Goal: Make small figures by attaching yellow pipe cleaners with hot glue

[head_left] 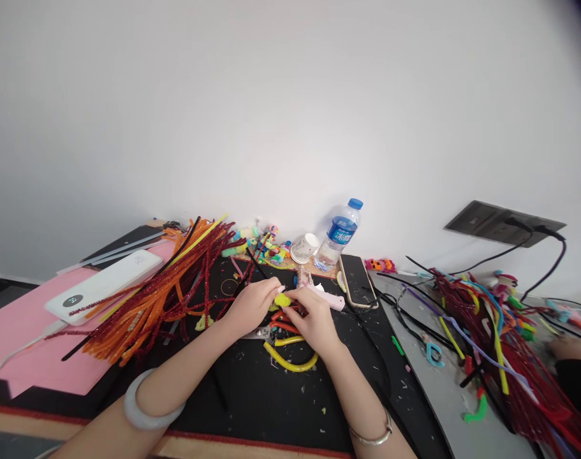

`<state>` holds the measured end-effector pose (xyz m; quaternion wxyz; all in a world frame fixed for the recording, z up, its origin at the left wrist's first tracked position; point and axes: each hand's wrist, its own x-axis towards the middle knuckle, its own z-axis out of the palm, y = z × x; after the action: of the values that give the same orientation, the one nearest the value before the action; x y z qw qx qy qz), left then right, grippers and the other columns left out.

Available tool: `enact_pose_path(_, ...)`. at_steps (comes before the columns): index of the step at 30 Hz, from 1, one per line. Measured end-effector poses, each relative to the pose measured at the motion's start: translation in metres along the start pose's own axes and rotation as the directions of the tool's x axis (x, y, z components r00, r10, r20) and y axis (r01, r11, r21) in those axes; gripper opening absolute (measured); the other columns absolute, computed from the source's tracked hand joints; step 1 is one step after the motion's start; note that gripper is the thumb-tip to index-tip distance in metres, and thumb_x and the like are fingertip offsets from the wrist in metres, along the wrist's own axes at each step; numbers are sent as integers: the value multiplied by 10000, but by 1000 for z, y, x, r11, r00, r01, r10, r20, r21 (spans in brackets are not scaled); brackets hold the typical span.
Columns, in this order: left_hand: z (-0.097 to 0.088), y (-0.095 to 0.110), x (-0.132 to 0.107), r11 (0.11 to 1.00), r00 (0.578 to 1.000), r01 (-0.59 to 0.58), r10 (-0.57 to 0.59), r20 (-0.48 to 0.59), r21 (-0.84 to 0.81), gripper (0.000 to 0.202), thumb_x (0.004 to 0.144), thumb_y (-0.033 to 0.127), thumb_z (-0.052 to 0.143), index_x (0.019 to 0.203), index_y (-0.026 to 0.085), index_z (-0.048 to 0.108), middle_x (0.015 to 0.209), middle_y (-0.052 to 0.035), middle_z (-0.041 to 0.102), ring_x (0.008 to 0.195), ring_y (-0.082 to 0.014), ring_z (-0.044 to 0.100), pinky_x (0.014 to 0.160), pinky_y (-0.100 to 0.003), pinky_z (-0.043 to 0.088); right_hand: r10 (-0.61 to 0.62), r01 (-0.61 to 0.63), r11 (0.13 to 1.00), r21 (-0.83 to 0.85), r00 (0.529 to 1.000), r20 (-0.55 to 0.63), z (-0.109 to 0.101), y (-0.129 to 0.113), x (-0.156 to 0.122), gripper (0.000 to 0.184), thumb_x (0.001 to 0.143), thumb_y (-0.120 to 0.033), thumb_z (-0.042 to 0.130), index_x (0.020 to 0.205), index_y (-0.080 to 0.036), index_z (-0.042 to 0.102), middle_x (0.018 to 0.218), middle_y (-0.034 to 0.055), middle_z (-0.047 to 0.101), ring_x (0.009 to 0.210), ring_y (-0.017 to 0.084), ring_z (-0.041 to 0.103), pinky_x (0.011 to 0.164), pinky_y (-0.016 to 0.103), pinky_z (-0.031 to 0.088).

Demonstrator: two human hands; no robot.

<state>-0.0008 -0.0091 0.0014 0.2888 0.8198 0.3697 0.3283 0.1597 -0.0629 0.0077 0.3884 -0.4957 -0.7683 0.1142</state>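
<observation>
My left hand [257,305] and my right hand [315,317] meet above the black mat [271,401], fingertips pinched around a small yellow pipe-cleaner piece [283,299]. Its exact shape is partly hidden by the fingers. Just below them lie pliers [293,366] with yellow and red handles, their metal head near my left wrist. Another small yellow piece [204,322] rests left of my left hand. A pale pink tool handle [329,298] sticks out beyond my right hand.
A large bundle of orange and red pipe cleaners [141,306] lies left, beside a white power bank [103,287] on pink sheets [17,325]. A water bottle [340,236], paper cup [304,247] and phone [358,280] line the wall. Another person's arm [574,357] reaches in at right.
</observation>
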Motion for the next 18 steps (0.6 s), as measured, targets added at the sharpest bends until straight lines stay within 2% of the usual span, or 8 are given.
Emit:
enact_pose_path(9,1,-3,-1,1000,1000,3,-3,7,-3,274,898,316,276,675,189,375,635,32,439,595,-115,418,582,-245,296,1,-1,1000,-2,1000,2,1,1,-1,152,801,-206,562,947,-198,601,808,40,622,744,166,566,668,273,439)
enact_pose_path(16,-4,-1,2,997,994,56,-59,-87,-44,283,900,321,276,667,189,367,586,43,408,549,-107,394,570,-242,300,27,-27,1000,4,1000,9,1,1,-2,157,799,-208,568,953,-193,594,827,43,618,736,160,560,649,267,437)
enact_pose_path(18,-5,1,2,996,994,60,-66,-83,-64,283,900,326,283,672,188,377,593,42,423,557,-105,410,579,-241,309,29,-29,1000,7,1000,3,0,1,-2,163,796,-197,571,958,-191,591,827,40,616,725,155,555,642,263,432)
